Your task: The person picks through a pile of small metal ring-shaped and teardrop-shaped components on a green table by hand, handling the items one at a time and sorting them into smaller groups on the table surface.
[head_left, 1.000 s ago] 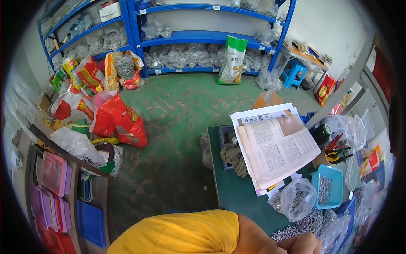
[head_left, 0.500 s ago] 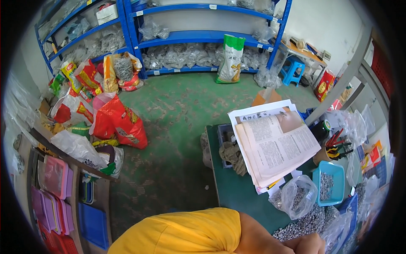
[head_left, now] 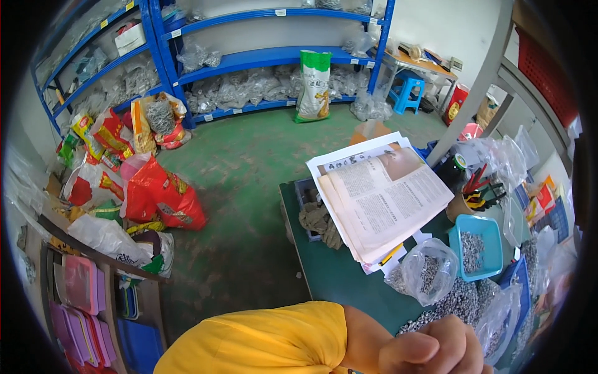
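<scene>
My left arm, in a yellow short sleeve [head_left: 255, 336], reaches across the lower edge to the right. At its end my left hand [head_left: 436, 349] is closed, its fingers curled in; whatever they may hold is hidden. Just beyond it lies a heap of small metal parts [head_left: 458, 302] on the green table [head_left: 339, 274]. A clear plastic bag [head_left: 430, 274] with similar parts sits behind the heap, and a turquoise bin [head_left: 476, 224] holding more stands to the right. Another clear bag [head_left: 501, 321] lies right of my hand. My right hand is out of view.
Newspapers [head_left: 389, 202] cover the table's far part, with a grey cloth [head_left: 321, 224] at their left. A tool holder [head_left: 459, 207] stands beyond the bin. Filled sacks [head_left: 162, 193] crowd the floor at left; blue shelving [head_left: 268, 59] lines the back. A metal post [head_left: 476, 87] rises at right.
My left hand has come up and shows more fully, with its curled fingers in sight. The whole view has shifted, so the room and table sit farther left in the picture.
</scene>
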Motion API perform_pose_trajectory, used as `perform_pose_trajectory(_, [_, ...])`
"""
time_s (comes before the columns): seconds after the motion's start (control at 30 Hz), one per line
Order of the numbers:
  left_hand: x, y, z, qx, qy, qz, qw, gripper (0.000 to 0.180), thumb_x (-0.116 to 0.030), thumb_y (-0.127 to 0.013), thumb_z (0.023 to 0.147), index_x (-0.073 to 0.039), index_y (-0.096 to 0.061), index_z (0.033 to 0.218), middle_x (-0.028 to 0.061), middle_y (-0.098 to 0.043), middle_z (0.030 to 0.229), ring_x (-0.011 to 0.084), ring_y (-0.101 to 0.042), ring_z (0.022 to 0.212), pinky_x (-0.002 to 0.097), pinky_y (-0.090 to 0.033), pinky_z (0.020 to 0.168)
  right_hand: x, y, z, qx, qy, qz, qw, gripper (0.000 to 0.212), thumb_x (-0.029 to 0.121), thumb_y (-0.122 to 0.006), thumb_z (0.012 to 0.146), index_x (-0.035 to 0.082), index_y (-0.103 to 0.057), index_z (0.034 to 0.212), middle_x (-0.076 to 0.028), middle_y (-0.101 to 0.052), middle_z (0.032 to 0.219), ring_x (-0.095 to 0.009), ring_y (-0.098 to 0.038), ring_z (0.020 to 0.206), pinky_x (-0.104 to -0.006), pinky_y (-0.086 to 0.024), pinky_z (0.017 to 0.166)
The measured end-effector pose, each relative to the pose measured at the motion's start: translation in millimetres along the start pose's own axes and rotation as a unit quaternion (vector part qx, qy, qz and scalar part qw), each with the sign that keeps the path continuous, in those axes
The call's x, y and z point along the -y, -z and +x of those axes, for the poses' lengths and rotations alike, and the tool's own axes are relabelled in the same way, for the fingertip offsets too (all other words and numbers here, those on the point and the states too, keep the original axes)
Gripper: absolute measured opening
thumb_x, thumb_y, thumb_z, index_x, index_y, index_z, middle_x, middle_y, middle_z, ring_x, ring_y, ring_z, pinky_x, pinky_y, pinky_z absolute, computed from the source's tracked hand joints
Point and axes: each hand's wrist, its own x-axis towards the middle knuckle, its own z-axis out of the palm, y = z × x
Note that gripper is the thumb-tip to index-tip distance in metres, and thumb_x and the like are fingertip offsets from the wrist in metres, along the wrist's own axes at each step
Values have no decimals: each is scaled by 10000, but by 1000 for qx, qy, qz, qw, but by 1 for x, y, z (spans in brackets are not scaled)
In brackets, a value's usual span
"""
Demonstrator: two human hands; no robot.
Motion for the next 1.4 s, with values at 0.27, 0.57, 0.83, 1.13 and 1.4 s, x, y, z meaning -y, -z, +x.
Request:
perform_pose_trajectory(0.27, [20, -6, 5, -10, 23, -69, 997, 376, -305, -552, 853, -27, -523, 602, 82, -506, 565, 247, -501, 456, 383, -448, 513, 183, 6, -142, -147, -195, -865, 439, 139, 119, -523, 795, 16, -592, 732, -110, -565, 710, -213, -536, 666, -376, -408, 844])
perform_pose_trajectory(0.57, [45, 39, -34, 29, 259, 68, 963, 441, -296, -433, 916, -85, -521, 539, 60, -559, 561, 162, -486, 467, 325, -446, 551, 280, -86, -181, -246, -334, -903, 115, 100, -28, -578, 771, 11, -626, 850, -129, -603, 844, -269, -565, 804, -332, -444, 743])
perform_pose_trajectory(0.83, [41, 62, -101, -69, 564, 328, 755, 260, -61, -519, 849, -10, -492, 596, 60, -504, 596, 67, -419, 467, 233, -387, 517, 280, -97, -182, -283, -318, -893, 144, 129, -45, -596, 746, 7, -618, 862, -116, -598, 851, -255, -554, 795, -316, -430, 733])
perform_pose_trajectory(1.13, [79, 42, -124, 225, 596, 449, 627, 63, -13, -656, 756, -4, -595, 768, 49, -547, 696, 104, -509, 573, 220, -401, 524, 305, -76, -172, -253, -370, -885, 128, 121, -11, -632, 734, 38, -628, 845, -71, -591, 814, -238, -549, 756, -323, -398, 693])
perform_pose_trajectory(1.4, [161, 8, -175, 418, 414, 391, 708, 121, -10, -640, 711, -9, -592, 823, 104, -538, 772, 281, -558, 742, 350, -457, 678, 309, -60, -167, -210, -445, -864, 104, 99, 62, -659, 730, 63, -640, 828, -61, -566, 782, -255, -531, 745, -363, -393, 658])
